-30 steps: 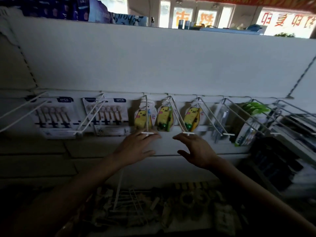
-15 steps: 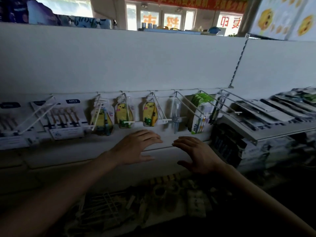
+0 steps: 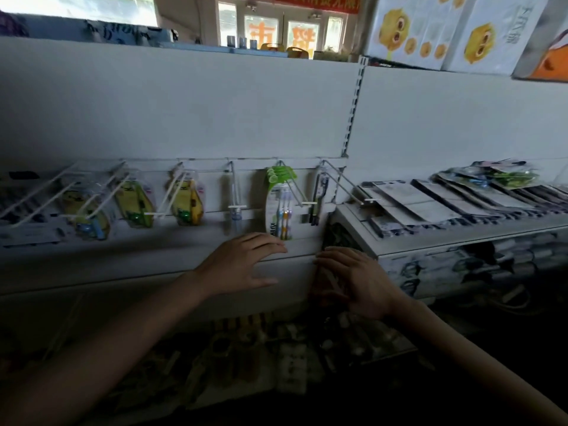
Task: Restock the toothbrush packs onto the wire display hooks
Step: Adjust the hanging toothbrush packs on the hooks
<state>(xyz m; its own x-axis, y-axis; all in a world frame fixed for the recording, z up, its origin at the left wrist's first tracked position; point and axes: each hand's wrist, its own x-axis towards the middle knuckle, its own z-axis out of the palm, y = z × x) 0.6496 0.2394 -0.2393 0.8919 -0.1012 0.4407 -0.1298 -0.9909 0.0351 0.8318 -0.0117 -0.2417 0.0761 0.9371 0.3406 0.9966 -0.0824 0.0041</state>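
Below the wire hooks (image 3: 295,192), both hands hover palm-down, fingers spread, holding nothing.

Two bare forearms come up from the bottom edge of the view, with no sleeve showing on either. The left hand (image 3: 242,265) and the right hand (image 3: 359,281) wear no gloves, rings, watch or wristband. The fingers are slender; the nails are too dim and blurred to make out.
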